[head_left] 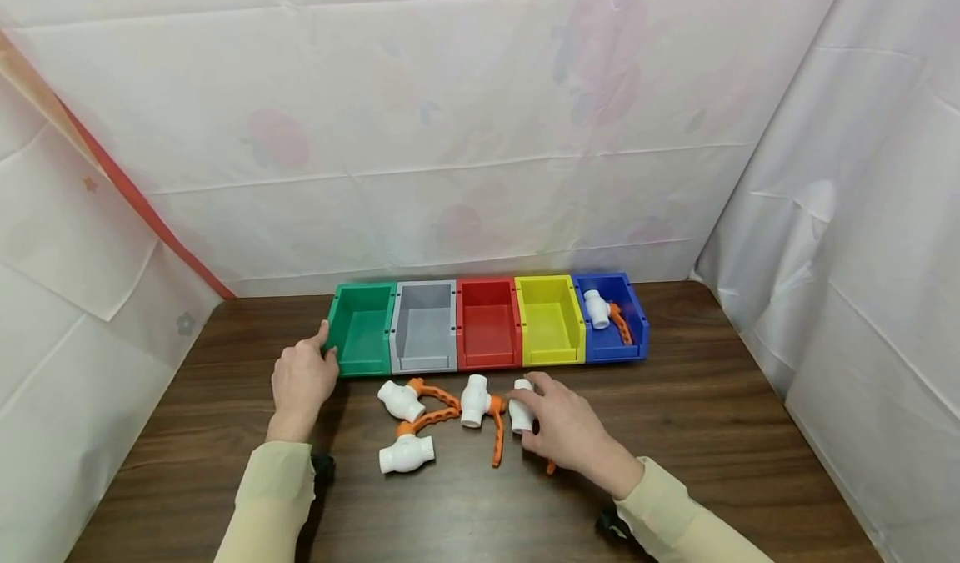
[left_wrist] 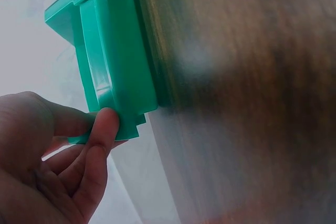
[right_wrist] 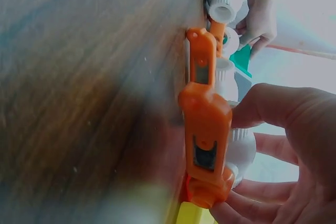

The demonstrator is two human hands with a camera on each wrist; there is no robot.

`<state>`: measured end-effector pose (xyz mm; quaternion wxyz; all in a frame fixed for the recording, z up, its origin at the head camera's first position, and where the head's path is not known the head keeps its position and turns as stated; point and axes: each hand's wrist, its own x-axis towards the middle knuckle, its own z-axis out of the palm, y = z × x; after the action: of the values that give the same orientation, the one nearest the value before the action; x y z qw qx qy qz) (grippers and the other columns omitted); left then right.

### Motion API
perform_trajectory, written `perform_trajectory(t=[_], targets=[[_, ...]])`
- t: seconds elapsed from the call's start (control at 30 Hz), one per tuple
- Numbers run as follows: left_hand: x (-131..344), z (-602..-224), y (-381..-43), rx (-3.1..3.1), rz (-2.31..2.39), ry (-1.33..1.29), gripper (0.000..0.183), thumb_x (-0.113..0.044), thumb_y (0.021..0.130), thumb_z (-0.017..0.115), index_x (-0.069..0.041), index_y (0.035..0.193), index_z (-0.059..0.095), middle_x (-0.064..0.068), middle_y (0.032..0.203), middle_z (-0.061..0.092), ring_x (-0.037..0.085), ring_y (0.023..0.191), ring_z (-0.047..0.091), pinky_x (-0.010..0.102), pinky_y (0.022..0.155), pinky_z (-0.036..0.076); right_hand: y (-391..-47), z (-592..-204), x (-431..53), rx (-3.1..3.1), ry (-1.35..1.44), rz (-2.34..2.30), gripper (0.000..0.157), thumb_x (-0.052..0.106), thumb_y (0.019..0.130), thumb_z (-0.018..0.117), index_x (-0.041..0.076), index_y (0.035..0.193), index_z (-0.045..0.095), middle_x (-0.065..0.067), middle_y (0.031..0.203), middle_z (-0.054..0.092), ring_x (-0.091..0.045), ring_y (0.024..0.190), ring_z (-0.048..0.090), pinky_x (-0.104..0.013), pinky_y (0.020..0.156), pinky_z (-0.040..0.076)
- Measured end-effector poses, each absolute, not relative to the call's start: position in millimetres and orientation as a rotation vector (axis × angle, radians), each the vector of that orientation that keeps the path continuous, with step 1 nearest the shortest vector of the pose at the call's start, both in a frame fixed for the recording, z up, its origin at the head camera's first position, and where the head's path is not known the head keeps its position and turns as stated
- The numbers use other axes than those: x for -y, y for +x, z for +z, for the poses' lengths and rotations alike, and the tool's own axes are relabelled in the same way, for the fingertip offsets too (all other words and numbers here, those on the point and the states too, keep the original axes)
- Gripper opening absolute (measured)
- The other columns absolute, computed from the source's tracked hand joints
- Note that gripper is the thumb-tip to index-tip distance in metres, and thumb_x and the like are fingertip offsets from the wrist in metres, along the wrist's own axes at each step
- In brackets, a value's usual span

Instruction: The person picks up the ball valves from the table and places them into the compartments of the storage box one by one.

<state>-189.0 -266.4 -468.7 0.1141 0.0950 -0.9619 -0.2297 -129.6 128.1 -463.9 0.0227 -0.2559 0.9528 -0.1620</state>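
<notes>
At the left end of the bin row, my left hand (head_left: 302,379) pinches the near left edge of the green bin (head_left: 365,329) between thumb and fingers; the left wrist view shows the green bin (left_wrist: 118,51) close up. My right hand (head_left: 567,425) has its thumb and fingers round a white ball valve (head_left: 521,406) lying on the table. That valve's orange handle (right_wrist: 206,140) faces the right wrist camera, while the hand covers part of the body. Just left lies another ball valve (head_left: 475,402). Farther left are an upper valve (head_left: 401,400) and a lower valve (head_left: 407,454), their orange handles meeting.
Right of the green bin, grey (head_left: 425,329), red (head_left: 489,325), yellow (head_left: 550,321) and blue (head_left: 634,351) bins stand side by side. One ball valve (head_left: 597,309) lies in the blue bin. White cloth (head_left: 480,129) hangs behind the dark wooden table (head_left: 720,429).
</notes>
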Motion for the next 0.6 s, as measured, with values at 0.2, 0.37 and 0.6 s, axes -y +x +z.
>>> perform_trajectory(t=[0.2,0.37,0.6], targets=[[266.6,-469.2,-188.6,2.814,-0.666,0.27,0.052,-0.015,0.097,0.061,-0.006,0.146,0.047,0.034,0.125,0.058,0.047,0.069,0.061,0.054,0.055,0.049,-132.5,-459.8,-130.3,-2.955,-0.791,-0.487,0.054,0.026,0.076,0.084,0.023,0.127,0.069,-0.013,0.137,0.054,-0.03,0.112,0.059,-0.05,0.087,0.054],[266.0,-469.4,-188.5,2.813,-0.661,0.267,0.052,-0.015,0.098,0.061,-0.006,0.147,0.046,0.034,0.126,0.058,0.049,0.073,0.062,0.056,0.058,0.05,-135.0,-454.7,-131.7,-2.974,-0.799,-0.453,0.053,0.025,0.077,0.084,0.025,0.128,0.069,-0.013,0.137,0.053,-0.028,0.111,0.058,-0.048,0.087,0.054],[265.0,-469.6,-188.7,2.807,-0.665,0.268,0.052,-0.014,0.098,0.061,-0.006,0.147,0.046,0.034,0.126,0.057,0.049,0.072,0.062,0.056,0.058,0.049,-140.8,-448.4,-136.2,-3.047,-0.777,-0.461,0.049,0.022,0.076,0.084,0.024,0.123,0.072,-0.012,0.136,0.053,-0.027,0.11,0.059,-0.045,0.084,0.055]])
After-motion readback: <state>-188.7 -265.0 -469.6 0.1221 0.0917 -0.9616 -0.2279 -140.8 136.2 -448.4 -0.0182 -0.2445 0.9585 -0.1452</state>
